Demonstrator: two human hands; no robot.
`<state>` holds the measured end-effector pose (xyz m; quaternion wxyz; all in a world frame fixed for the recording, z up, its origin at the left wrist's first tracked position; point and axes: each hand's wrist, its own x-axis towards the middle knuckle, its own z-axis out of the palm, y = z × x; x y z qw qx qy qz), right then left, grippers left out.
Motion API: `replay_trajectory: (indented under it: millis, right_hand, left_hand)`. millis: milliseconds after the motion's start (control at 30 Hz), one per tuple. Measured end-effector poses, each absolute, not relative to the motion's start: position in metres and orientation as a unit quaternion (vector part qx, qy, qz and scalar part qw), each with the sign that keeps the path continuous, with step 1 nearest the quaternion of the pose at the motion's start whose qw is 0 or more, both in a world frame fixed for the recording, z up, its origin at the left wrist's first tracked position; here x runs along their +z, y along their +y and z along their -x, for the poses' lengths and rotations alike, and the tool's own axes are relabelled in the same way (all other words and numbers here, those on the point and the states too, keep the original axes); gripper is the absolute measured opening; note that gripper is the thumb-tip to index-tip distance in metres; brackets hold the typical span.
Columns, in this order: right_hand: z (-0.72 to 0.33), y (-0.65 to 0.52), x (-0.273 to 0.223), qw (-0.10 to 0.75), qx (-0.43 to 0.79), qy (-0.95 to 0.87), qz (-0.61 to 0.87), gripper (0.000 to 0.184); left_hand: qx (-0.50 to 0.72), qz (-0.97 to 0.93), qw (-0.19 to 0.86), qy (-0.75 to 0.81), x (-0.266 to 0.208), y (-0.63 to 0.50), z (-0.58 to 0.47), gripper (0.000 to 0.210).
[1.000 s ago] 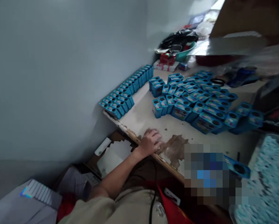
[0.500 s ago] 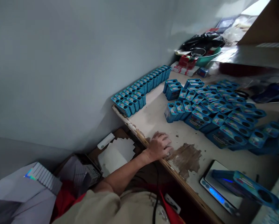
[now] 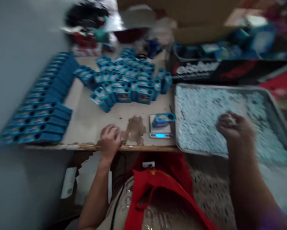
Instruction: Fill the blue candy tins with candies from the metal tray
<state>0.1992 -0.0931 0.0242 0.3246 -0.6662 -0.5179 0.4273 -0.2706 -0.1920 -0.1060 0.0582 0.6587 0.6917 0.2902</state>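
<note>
My left hand (image 3: pixel 110 137) rests at the front edge of the table (image 3: pixel 85 127), beside a worn brown patch, fingers curled. Whether it holds anything small is hidden by the fingers and blur. Over a metal tray (image 3: pixel 177 121) of pale blue-white flakes (image 3: pixel 198 121), my right hand (image 3: pixel 238 127) is closed, with a pinch of the pale flakes showing between its fingers. Between the hands stands a small digital scale (image 3: pixel 160 131) with a lit blue display. A blue box (image 3: pixel 163 118) with a dark round hole in its top lies on it.
Rows of similar blue boxes (image 3: pixel 49 95) line the wall at left, and a loose cluster of them (image 3: pixel 124 76) stands mid-table. Behind the tray is a black-sided carton (image 3: pixel 196 70) of blue packages. A red cloth (image 3: pixel 143 185) lies over my lap.
My view has swung right, bringing the tray, carton and my right hand into sight. My left hand stays at the table edge. The box remains on the scale.
</note>
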Motion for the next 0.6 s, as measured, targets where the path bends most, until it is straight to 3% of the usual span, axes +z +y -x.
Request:
replay_trajectory:
  millis: [67,100,300,400,533,600]
  right_hand:
    - [-0.227,-0.111,0.018,0.432,0.483,-0.347,0.678,0.051]
    - [-0.233,-0.114,0.014,0.455,0.494,-0.305,0.675,0.055]
    - [-0.224,-0.107,-0.005,0.452,0.497,-0.307,0.674,0.029]
    - [-0.227,-0.106,-0.004,0.342,0.503,-0.363,0.706,0.033]
    - [-0.237,-0.098,0.006,0.065,0.425,-0.522,0.737,0.024]
    - [-0.237,-0.093,0.013,0.032,0.426,-0.553,0.716,0.016]
  left_hand:
    - [0.304,-0.664,0.040,0.682,-0.114,-0.177,0.275,0.019]
    - [0.307,-0.667,0.033,0.678,-0.117,-0.174,0.276,0.021]
    - [0.295,-0.670,0.040,0.680,-0.115,-0.182,0.271,0.027]
    - [0.299,-0.666,0.034,0.683,-0.114,-0.181,0.270,0.028]
    - [0.310,-0.670,0.031,0.674,-0.115,-0.180,0.270,0.028]
    - [0.311,-0.668,0.032,0.675,-0.115,-0.181,0.269,0.028]
